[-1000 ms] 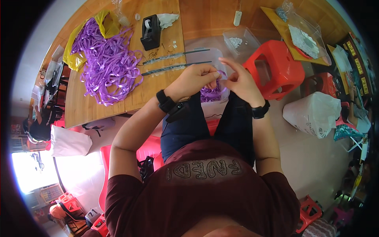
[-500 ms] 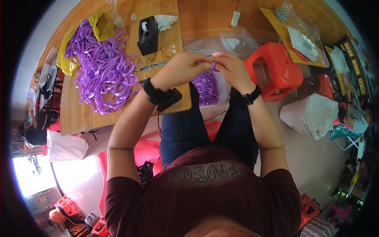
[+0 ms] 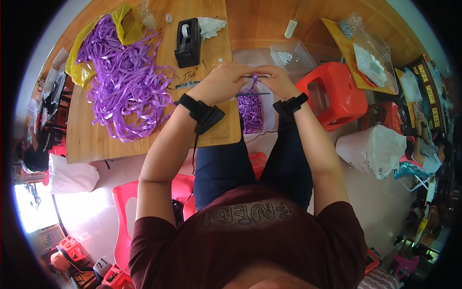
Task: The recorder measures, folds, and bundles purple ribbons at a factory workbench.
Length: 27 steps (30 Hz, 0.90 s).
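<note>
Over the clear bin, a narrow purple strip is hanging right where two sets of fingertips are closing in on each other! The left hand is arching in palm down, fingers reaching rightward; the right hand is bending in opposite, its fingertips sitting just by the strip's top. Each grip is looking narrow, but the hands' own backs are hiding the fingertips, so I'm not able to tell which one is pinching the strip.

Two dark rods are poking out past the counter, one passing right by those fingers. Judging by this, fine fingertip work on a single strip is the step in hand, and the next move is calling for a light, exact pinch without knocking the rods.

Underneath, a heap of purple ribbon pieces is filling much of the bin. Out left, a big tangle of purple ribbon is spilling from a yellow bag, with a black tape dispenser standing between tangle and hands. Over right, a red stool is standing near the right wrist.
</note>
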Tool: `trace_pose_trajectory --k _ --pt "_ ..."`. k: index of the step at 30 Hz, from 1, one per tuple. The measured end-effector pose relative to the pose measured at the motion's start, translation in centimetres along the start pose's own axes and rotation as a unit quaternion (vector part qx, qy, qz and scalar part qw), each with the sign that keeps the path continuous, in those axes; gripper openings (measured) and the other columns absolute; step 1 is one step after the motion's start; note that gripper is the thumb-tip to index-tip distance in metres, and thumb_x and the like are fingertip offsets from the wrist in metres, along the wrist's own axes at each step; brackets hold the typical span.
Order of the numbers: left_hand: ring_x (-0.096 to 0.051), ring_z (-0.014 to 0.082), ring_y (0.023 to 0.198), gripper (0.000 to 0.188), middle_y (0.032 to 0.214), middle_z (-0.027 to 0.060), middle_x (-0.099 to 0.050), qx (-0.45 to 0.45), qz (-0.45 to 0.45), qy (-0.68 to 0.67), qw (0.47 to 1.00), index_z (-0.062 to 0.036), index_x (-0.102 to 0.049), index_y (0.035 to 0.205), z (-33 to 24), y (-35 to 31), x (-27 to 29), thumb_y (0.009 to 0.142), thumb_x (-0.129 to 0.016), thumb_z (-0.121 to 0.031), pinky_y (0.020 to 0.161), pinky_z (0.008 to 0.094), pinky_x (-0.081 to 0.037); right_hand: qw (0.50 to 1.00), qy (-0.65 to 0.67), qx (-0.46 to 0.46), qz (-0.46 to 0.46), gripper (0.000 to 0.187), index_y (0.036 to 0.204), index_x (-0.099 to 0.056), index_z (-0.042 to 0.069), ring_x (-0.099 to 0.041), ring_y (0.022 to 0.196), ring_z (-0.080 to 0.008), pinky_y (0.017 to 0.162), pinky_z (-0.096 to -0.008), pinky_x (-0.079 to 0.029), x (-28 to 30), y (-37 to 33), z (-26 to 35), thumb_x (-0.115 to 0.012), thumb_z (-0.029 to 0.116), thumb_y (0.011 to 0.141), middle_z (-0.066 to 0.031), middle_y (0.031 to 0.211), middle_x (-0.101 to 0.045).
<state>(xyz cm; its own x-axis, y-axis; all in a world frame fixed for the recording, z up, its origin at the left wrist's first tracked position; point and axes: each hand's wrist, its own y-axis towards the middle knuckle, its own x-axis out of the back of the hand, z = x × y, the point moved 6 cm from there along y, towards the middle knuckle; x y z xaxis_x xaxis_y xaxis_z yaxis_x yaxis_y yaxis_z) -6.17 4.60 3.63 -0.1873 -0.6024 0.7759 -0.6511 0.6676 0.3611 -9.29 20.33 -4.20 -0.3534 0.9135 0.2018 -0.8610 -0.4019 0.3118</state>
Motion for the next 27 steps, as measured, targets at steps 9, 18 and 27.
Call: trace_pose_trajectory --k 9,18,27 --pt "-0.060 0.0374 0.108 0.033 0.114 0.0164 -0.067 0.042 0.045 0.078 0.995 -0.0057 -0.064 0.124 0.5 -0.5 -1.3 0.092 -0.056 -0.011 0.094 0.0441 -0.047 0.992 0.068 -0.110 -0.011 0.027 0.103 -0.070 -0.005 -0.068 0.082 -0.0162 0.077 -0.0267 -0.053 -5.3 -5.7 -4.4 -0.064 0.020 0.096 -0.0097 0.089 -0.071" --pt "-0.061 0.0361 0.107 0.037 0.113 0.0165 -0.067 0.059 0.055 0.059 0.995 -0.0113 -0.064 0.128 1.8 -0.8 -1.7 0.094 -0.054 -0.021 0.096 0.0432 -0.048 0.832 0.274 -0.480 0.054 0.043 0.119 -0.061 0.001 -0.070 0.082 -0.0185 0.074 -0.0319 -0.059 -13.0 -21.7 -6.8 -0.063 0.038 0.098 -0.0110 0.096 -0.071" --pt "-0.067 0.0323 0.096 0.026 0.103 0.0171 -0.069 0.026 -0.017 -0.042 0.999 -0.0029 -0.065 0.116 -10.9 -6.7 -0.3 0.093 -0.061 -0.016 0.084 0.0389 -0.053 0.786 0.405 -0.463 0.066 0.041 0.114 -0.063 0.001 -0.071 0.088 -0.0246 0.079 -0.0405 -0.060 -12.8 -24.0 -1.9 -0.057 0.040 0.100 -0.0141 0.098 -0.071"
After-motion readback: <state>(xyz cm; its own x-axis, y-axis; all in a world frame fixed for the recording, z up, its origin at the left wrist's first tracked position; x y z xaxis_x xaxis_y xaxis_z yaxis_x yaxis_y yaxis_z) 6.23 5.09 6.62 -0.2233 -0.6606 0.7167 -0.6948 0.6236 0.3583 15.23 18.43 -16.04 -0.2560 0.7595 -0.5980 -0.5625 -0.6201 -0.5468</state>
